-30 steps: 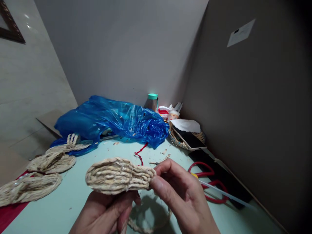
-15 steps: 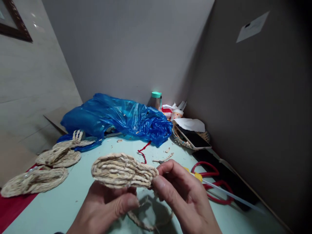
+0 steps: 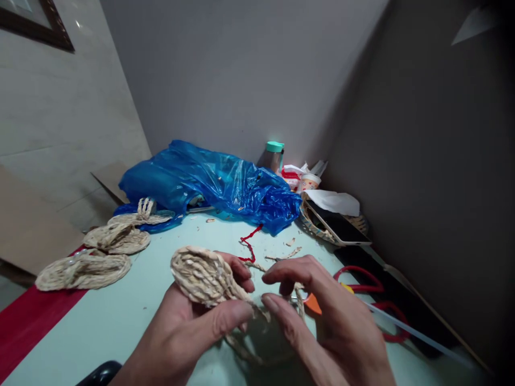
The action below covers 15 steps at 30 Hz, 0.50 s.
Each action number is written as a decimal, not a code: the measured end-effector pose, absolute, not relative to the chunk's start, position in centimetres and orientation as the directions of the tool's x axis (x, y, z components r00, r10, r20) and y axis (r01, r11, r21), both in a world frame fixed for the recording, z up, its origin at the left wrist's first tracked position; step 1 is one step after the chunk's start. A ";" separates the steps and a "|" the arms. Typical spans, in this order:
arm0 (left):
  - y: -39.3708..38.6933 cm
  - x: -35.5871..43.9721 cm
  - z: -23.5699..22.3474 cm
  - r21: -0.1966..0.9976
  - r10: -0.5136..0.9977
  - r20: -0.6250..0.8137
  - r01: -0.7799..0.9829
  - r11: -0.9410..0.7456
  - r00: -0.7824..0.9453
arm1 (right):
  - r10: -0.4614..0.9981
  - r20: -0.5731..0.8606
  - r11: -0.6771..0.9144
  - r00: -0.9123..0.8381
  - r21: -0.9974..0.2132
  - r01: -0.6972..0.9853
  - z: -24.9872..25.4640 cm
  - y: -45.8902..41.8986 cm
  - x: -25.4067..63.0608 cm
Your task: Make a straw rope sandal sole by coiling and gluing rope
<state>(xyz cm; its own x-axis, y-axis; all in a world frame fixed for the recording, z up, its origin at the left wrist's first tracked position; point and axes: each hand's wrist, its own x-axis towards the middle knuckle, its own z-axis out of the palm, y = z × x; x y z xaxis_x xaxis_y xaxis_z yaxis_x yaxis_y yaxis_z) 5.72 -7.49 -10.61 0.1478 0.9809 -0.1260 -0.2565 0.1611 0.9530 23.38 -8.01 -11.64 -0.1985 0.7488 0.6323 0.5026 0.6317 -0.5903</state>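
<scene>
In the head view my left hand (image 3: 189, 327) grips a small woven straw sole (image 3: 203, 276), thumb along its near edge and fingers behind it. The sole's rounded end points up to the left, and short loose strand ends show at its narrow right end. My right hand (image 3: 322, 316) hovers just right of that end, thumb and forefinger apart with nothing visible between them. A twisted straw cord (image 3: 245, 351) loops below and behind the hands, partly hidden. Behind the right fingers an orange piece (image 3: 313, 304) peeks out.
Woven straw sandals (image 3: 82, 271) lie at left, partly over a red cloth (image 3: 44, 321). A blue plastic bag (image 3: 209, 177) spans the back, beside a bottle (image 3: 274, 155). At right are a basket with a phone (image 3: 338, 222), red-handled scissors (image 3: 362, 279) and a pale strip (image 3: 418, 332).
My right hand has let go of the sole's narrow end and moved right, its fingers parting. The sole has turned in my left hand, and the whole view has shifted slightly.
</scene>
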 end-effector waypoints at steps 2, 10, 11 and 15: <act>-7.5 5.7 -10.7 0.946 0.972 -0.155 -0.258 0.197 0.174 | 0.715 0.659 0.667 -0.233 -0.545 0.507 -11.5 -8.1 23.6; -7.1 6.2 -10.6 0.931 0.958 -0.221 -0.252 0.263 0.184 | 0.698 0.645 0.707 -0.313 -0.550 0.445 -11.6 -8.0 23.2; -7.1 6.3 -10.5 0.927 0.957 -0.234 -0.258 0.273 0.170 | 0.697 0.647 0.708 -0.309 -0.555 0.436 -11.7 -8.0 23.2; -7.3 6.7 -10.2 0.913 0.948 -0.269 -0.268 0.308 0.170 | 0.699 0.644 0.710 -0.310 -0.575 0.407 -11.6 -8.0 23.1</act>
<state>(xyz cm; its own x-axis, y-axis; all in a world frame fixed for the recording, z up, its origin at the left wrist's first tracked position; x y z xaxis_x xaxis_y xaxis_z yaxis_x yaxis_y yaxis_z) 6.71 -7.30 -10.25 0.1704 0.9479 -0.2693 -0.2682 0.3076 0.9129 23.14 -8.02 -11.57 -0.3104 0.6994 0.6438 0.4074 0.7098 -0.5747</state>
